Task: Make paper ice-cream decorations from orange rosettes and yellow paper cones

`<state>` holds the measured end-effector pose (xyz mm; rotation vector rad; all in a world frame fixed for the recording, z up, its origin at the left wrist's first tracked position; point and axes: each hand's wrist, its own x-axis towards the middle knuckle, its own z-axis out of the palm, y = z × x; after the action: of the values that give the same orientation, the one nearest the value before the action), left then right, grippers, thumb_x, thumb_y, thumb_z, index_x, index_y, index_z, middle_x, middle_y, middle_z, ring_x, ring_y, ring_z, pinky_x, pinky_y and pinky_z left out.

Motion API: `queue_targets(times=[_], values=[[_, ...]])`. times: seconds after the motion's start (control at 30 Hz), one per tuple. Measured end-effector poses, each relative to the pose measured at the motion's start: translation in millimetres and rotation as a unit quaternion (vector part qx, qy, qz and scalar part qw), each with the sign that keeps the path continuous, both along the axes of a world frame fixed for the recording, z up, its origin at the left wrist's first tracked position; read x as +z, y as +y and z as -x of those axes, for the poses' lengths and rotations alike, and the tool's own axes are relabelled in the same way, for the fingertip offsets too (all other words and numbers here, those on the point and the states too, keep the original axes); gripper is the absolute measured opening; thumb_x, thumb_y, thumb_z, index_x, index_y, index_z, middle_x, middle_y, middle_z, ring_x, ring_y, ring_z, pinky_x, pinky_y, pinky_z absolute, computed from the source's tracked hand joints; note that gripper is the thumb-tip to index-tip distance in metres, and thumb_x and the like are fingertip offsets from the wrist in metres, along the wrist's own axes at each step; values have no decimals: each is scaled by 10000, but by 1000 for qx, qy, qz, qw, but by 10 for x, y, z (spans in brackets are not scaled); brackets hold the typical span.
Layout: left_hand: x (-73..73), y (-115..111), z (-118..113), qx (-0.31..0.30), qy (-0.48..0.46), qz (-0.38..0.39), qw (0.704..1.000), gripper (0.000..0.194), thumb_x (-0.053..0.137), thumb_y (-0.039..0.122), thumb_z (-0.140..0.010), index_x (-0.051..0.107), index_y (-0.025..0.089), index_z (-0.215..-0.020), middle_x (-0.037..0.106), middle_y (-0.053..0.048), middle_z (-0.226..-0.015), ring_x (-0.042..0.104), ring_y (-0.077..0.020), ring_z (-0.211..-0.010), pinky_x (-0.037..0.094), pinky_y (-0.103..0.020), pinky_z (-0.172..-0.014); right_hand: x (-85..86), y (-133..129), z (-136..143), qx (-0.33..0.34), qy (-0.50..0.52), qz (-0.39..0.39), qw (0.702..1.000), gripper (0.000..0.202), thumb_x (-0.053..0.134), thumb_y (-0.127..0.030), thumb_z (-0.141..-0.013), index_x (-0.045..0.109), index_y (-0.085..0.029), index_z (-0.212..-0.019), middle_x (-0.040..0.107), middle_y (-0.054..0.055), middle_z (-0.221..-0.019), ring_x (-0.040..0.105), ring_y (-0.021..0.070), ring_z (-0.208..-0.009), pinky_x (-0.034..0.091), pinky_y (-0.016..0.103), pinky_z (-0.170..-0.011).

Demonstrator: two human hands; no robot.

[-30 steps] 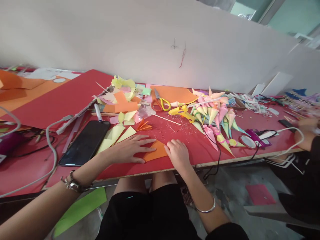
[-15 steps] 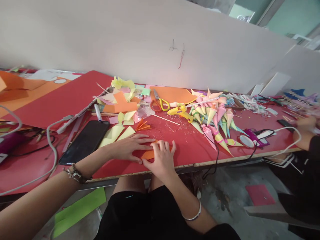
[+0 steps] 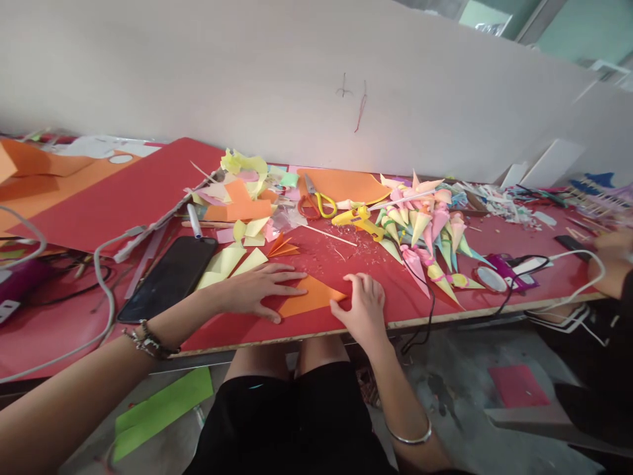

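A folded orange paper (image 3: 307, 297) lies on the red tabletop near its front edge, tapering to a point on the right. My left hand (image 3: 257, 290) rests with spread fingers over the paper's left side. Beside the pointed end is my right hand (image 3: 363, 303), its fingers apart and curved, the thumb close to the tip. Behind my left hand sits a small fanned orange piece (image 3: 283, 246), next to pale yellow paper pieces (image 3: 227, 262).
Yellow glue gun (image 3: 357, 220), scissors (image 3: 319, 201) and a pile of paper cones (image 3: 430, 231) stand behind and right. A black phone (image 3: 168, 280) and white cable (image 3: 106, 290) lie left. Another person's hand (image 3: 613, 264) is at the far right.
My right hand has moved right, off the middle of the orange paper to its pointed end, uncovering the paper. My left hand has stayed in place.
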<state>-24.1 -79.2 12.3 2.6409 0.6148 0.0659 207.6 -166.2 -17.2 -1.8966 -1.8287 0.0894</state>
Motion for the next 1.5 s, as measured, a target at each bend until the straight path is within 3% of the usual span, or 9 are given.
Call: queue_targets(times=[0.27, 0.37, 0.47, 0.57, 0.67, 0.83, 1.07, 1.23, 1.5], values=[[12, 10, -6, -27, 28, -37, 999, 580, 550, 507, -721, 390, 389, -1266, 365, -19, -1380, 320, -267, -1249, 241, -409, -1019, -46, 8, -326, -36, -22, -18, 999, 272, 430, -135, -764, 506, -174, -1023, 509, 102, -997, 447, 251, -975, 341, 412, -848], [28, 21, 11, -32, 18, -42, 998, 571, 557, 491, -722, 400, 387, -1261, 381, -22, -1370, 336, -264, -1239, 253, -396, -1013, 23, -5, -251, 40, 10, -56, 998, 301, 337, -78, -799, 499, -155, -1040, 507, 105, -1007, 450, 215, -988, 344, 362, -873], [48, -25, -5, -16, 23, -42, 999, 552, 579, 443, -713, 436, 367, -1241, 383, -19, -1369, 332, -264, -1239, 266, -393, -1006, 78, -39, -68, 164, 41, -31, 985, 234, 394, -178, -828, 504, -177, -1034, 518, 78, -1016, 463, 187, -967, 376, 296, -844], [15, -169, -121, 45, 16, -57, 997, 458, 559, 361, -725, 505, 303, -1176, 431, -24, -1327, 363, -251, -1207, 279, -405, -998, 71, -57, 97, 185, 11, 9, 983, 190, 503, -270, -783, 535, -203, -958, 537, 49, -978, 467, 206, -918, 388, 323, -797], [-86, -360, -319, 174, -10, -91, 980, 368, 527, 312, -732, 551, 199, -1081, 478, -79, -1248, 439, -244, -1115, 342, -395, -946, 32, -47, 173, 164, 4, 20, 986, 193, 553, -272, -743, 537, -206, -924, 543, 37, -955, 464, 208, -903, 387, 329, -778], [-203, -514, -506, 223, -29, -105, 969, 379, 505, 233, -716, 524, 192, -1092, 508, -66, -1196, 454, -223, -1083, 350, -367, -943, -2, -28, 183, 143, -6, 4, 990, 227, 577, -276, -708, 532, -209, -920, 537, 46, -935, 459, 210, -878, 383, 330, -743], [-174, -555, -282, 246, -18, -107, 963, 392, 483, 250, -720, 522, 207, -1107, 478, -55, -1248, 448, -218, -1109, 331, -378, -963, 1, -37, 188, 134, 10, 5, 991, 188, 571, -272, -706, 527, -214, -880, 527, 32, -914, 453, 199, -860, 373, 313, -742], [-151, -637, -120, 277, 0, -110, 955, 426, 467, 248, -721, 497, 237, -1146, 488, -46, -1249, 438, -217, -1144, 246, -420, -1022, 40, -35, 185, 130, 3, 15, 991, 180, 572, -263, -702, 527, -214, -869, 520, 30, -894, 454, 196, -862, 367, 306, -743], [-162, -640, -33, 280, 5, -95, 955, 473, 439, 256, -732, 446, 261, -1204, 482, -30, -1269, 417, -208, -1173, 202, -442, -1038, 89, 20, 330, 152, -17, 34, 988, 167, 588, -284, -692, 533, -218, -835, 530, 23, -869, 476, 195, -854, 359, 311, -730]])
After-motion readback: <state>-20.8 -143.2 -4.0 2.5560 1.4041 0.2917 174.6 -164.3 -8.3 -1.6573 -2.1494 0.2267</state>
